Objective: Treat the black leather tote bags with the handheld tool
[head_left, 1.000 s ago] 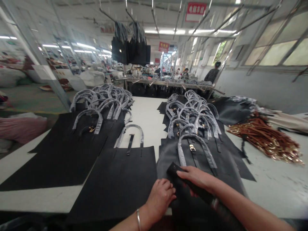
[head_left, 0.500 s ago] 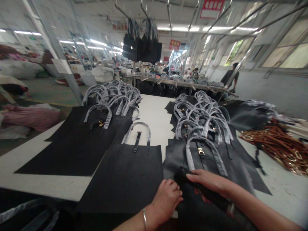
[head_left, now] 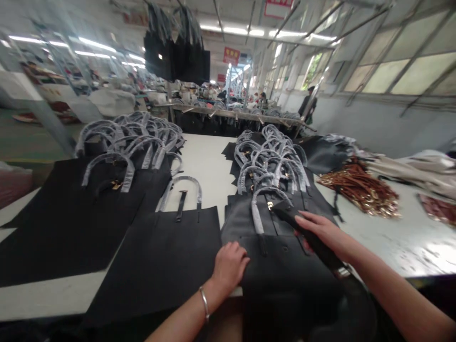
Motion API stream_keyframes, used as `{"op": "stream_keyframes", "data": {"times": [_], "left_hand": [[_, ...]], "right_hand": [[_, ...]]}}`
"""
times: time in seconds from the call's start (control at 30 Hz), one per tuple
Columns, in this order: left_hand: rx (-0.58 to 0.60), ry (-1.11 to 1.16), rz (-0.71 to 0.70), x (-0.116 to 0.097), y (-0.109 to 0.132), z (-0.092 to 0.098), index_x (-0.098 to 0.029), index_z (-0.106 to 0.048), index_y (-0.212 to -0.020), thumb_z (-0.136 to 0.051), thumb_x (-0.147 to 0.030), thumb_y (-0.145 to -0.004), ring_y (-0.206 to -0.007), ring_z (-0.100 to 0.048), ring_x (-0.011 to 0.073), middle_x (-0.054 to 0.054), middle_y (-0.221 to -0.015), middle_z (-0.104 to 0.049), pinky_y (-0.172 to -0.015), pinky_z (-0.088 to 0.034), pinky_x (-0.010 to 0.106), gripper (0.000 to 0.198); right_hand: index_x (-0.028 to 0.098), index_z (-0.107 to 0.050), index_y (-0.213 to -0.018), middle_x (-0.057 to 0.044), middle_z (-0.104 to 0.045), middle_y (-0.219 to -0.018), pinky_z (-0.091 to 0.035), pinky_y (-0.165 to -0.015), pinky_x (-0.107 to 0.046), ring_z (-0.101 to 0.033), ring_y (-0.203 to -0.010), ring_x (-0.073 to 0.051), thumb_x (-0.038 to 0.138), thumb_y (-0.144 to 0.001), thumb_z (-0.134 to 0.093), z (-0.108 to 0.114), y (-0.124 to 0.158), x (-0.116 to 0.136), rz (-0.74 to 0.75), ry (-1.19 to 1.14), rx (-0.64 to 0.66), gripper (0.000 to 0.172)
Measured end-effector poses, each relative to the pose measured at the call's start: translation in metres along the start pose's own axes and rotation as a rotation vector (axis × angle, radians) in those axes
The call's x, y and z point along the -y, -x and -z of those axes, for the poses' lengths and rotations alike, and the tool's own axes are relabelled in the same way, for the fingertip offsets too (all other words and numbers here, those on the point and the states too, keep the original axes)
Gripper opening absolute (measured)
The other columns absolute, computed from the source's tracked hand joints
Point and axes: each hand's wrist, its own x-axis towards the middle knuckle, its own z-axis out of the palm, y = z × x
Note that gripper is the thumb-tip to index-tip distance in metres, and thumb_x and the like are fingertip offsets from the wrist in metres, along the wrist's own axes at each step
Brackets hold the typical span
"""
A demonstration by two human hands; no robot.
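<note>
My left hand (head_left: 230, 268) rests with its fingers on the edge of a black leather bag panel (head_left: 285, 285), and a thin metal bangle circles that wrist. My right hand (head_left: 320, 232) grips a black leather strap (head_left: 306, 232) whose far tip lies near a small gold buckle (head_left: 270, 205). A metal fitting shows on the strap's near end. A film-wrapped bag handle (head_left: 257, 213) lies on the panel just beyond both hands. Another black panel (head_left: 153, 266) lies to the left of my left hand.
Several more panels with wrapped handles (head_left: 270, 161) are stacked along a white work table (head_left: 199, 166). A heap of tan straps with gold hardware (head_left: 359, 190) lies to the right. Black bags (head_left: 174, 52) hang overhead, and a person (head_left: 308, 102) stands far off.
My hands have moved farther out over the panel, and the strap's tip now sits closer to the gold buckle. The whole scene has shifted left and upward in view.
</note>
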Motion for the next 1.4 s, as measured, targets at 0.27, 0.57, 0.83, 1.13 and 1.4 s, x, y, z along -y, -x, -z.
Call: {"op": "stream_keyframes", "data": {"times": [0.27,0.57,0.83,1.13,1.4], "left_hand": [[0.101,-0.064,0.108,0.000,-0.070,-0.010,-0.018,-0.060,-0.088,-0.063,-0.045,-0.082,-0.090,-0.058,0.0248,0.009,-0.092,-0.062,-0.078,-0.041,0.032,0.028],[-0.194,0.115,0.338,0.044,-0.082,-0.004,-0.021,-0.056,-0.084,-0.051,-0.041,-0.085,-0.061,-0.057,0.0191,-0.001,-0.061,-0.056,-0.060,-0.035,0.025,0.021],[-0.239,0.017,0.401,0.063,-0.077,0.005,-0.021,-0.053,-0.076,-0.049,-0.042,-0.082,-0.061,-0.054,0.0198,0.001,-0.061,-0.053,-0.060,-0.034,0.026,0.023],[-0.264,0.108,0.448,0.069,-0.080,0.008,-0.021,-0.054,-0.070,-0.055,-0.043,-0.075,-0.063,-0.056,0.0213,0.001,-0.060,-0.056,-0.061,-0.037,0.028,0.023],[-0.201,0.949,0.432,0.023,-0.085,0.087,-0.017,-0.058,-0.084,-0.073,-0.055,-0.060,-0.058,-0.060,0.0172,0.000,-0.066,-0.064,-0.056,-0.048,0.026,0.047]], "right_hand": [[0.020,-0.053,-0.101,-0.001,-0.060,-0.074,-0.046,-0.039,-0.020,-0.057,-0.048,-0.011,0.045,-0.088,-0.057,0.076,0.095,-0.083,-0.140,-0.156,-0.318,0.029],[0.022,-0.044,-0.128,-0.002,-0.062,-0.076,-0.046,-0.038,-0.019,-0.058,-0.047,-0.011,0.042,-0.091,-0.055,0.067,0.143,-0.145,-0.247,-0.275,-0.357,0.044],[0.020,-0.045,-0.131,-0.002,-0.062,-0.074,-0.046,-0.039,-0.020,-0.058,-0.046,-0.012,0.044,-0.090,-0.056,0.057,0.125,-0.157,-0.226,-0.300,-0.267,0.048],[0.019,-0.047,-0.130,0.000,-0.060,-0.072,-0.045,-0.037,-0.019,-0.058,-0.044,-0.011,0.043,-0.090,-0.055,0.056,0.116,-0.153,-0.241,-0.285,-0.291,0.047],[0.020,-0.042,-0.134,0.001,-0.060,-0.073,-0.045,-0.038,-0.020,-0.057,-0.043,-0.011,0.045,-0.087,-0.056,0.051,0.099,-0.151,-0.181,-0.298,-0.282,0.055]]}}
